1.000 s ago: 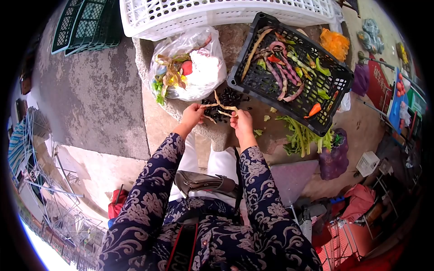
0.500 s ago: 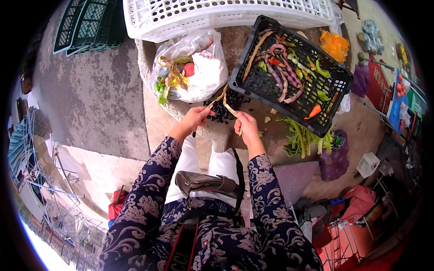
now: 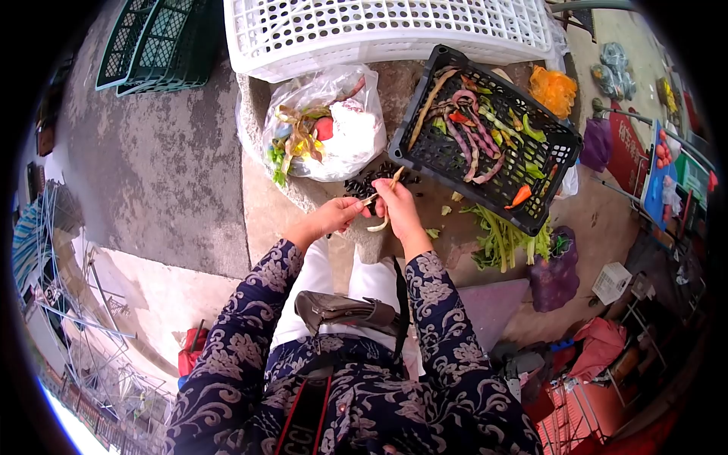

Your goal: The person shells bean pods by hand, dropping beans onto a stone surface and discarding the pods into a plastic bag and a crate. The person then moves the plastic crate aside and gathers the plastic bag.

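A dry, split bean pod [image 3: 385, 222] is between my two hands, over the edge of a stone slab. My left hand [image 3: 337, 214] pinches one end of it, fingers closed. My right hand [image 3: 398, 206] is closed round the rest, with pieces of pod poking out above and below the fingers. Just beyond my hands lies a pile of dark beans [image 3: 383, 178], partly hidden by them. A clear plastic bag [image 3: 353, 152] with dry pods and scraps stands behind on the left. To the right, a black crate [image 3: 425, 168] holds purple mottled pods and green and orange pieces.
A large white crate [image 3: 379, 50] lies across the far side. Green crates [image 3: 163, 53] stand at the far left. Green stalks [image 3: 500, 239] and a purple net bag [image 3: 553, 277] lie at the right, an orange bag [image 3: 552, 89] beyond the black crate.
My hands have come together, the right one moving left towards the other. The pod pieces that were spread apart are now bunched in my fingers. The view has shifted slightly.
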Motion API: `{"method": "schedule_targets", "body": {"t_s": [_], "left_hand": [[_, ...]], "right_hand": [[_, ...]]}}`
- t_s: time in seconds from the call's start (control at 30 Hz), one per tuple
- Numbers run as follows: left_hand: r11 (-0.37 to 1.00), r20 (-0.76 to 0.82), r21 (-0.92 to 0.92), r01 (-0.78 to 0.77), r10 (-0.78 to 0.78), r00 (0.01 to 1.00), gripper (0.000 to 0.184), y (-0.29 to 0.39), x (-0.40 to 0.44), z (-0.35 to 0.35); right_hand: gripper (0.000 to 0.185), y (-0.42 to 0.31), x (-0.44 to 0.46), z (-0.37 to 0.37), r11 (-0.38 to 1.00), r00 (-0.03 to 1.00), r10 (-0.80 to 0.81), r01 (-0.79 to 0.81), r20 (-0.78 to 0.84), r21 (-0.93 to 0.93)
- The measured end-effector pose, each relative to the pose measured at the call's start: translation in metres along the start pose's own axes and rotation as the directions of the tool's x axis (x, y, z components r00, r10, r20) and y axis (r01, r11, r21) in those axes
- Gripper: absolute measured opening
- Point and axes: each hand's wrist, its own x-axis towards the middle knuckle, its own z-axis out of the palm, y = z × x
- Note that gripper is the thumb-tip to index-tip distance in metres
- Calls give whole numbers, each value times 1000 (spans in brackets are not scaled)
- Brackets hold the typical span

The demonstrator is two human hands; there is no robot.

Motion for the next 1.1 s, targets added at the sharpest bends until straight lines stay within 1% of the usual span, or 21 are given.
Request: {"method": "schedule_targets", "body": {"t_s": [0.07,0.1,0.13,0.17,0.2,0.23,0.33,0.37,0.47,0.5,0.6,0.63,0.73,0.77,0.8,0.87,0.9,0.93,1.0,1.07,1.1], "left_hand": [[994,-59,41,-103,105,993,28,-7,12,2],[986,-132,38,-160,163,978,30,-8,19,5],[966,-150,112,-232,248,957,31,-10,29,7],[936,-160,184,-300,330,930,33,-11,39,10],[896,-163,254,-365,411,897,34,-11,48,12],[851,-144,395,-346,429,892,32,-11,56,11],[540,-24,782,-311,525,851,28,1,67,17],[442,-15,845,-300,580,814,23,6,65,25],[131,111,970,-205,511,852,20,5,74,26],[20,138,984,-180,559,818,16,-5,81,22],[-53,42,998,-16,527,849,19,-18,83,5],[-3,44,999,-51,549,834,15,-21,80,-1],[131,-116,990,58,497,860,9,-31,76,-14],[188,-179,976,107,428,886,13,-34,74,-20],[193,-162,978,82,450,878,17,-37,72,-25],[204,-127,979,28,491,862,28,-43,69,-30],[176,-169,978,109,379,910,38,-27,60,-19],[219,-118,976,22,437,892,42,-14,47,-6],[280,-27,947,-156,555,831,54,9,18,19],[520,79,728,-445,582,809,78,33,-6,35],[444,114,745,-497,649,752,79,40,-14,41]], "right_hand": [[26,11,9,-1,999,997,8,-11,-79,-38],[29,12,8,1,997,994,30,-37,-103,-71],[32,12,5,4,992,990,52,-66,-130,-106],[36,15,3,5,985,989,-3,-23,-151,-173],[39,19,2,2,991,987,-31,9,-160,-131],[42,24,3,-2,984,973,-73,34,-218,-178],[42,50,18,-21,920,937,-178,48,-302,-390],[41,65,27,-32,883,914,-234,57,-331,-466],[39,61,22,-33,874,844,-312,75,-437,-480],[38,55,18,-28,947,838,-247,102,-486,-304],[37,20,0,-28,995,806,25,39,-592,96],[36,14,-4,-32,991,814,37,45,-580,125],[35,18,-4,-51,962,758,8,172,-653,211],[35,21,-4,-58,957,744,-36,217,-667,191],[36,16,-11,-62,970,751,-47,191,-658,149],[36,19,-17,-62,960,831,-129,241,-542,140],[35,21,-22,-60,969,858,-191,241,-477,45],[34,22,-27,-54,968,881,-247,248,-403,-50],[32,19,-35,-38,953,922,-302,291,-241,-82],[28,0,-49,-12,945,961,-261,273,-87,178],[27,-6,-52,-1,914,957,-291,281,-8,294]]}}
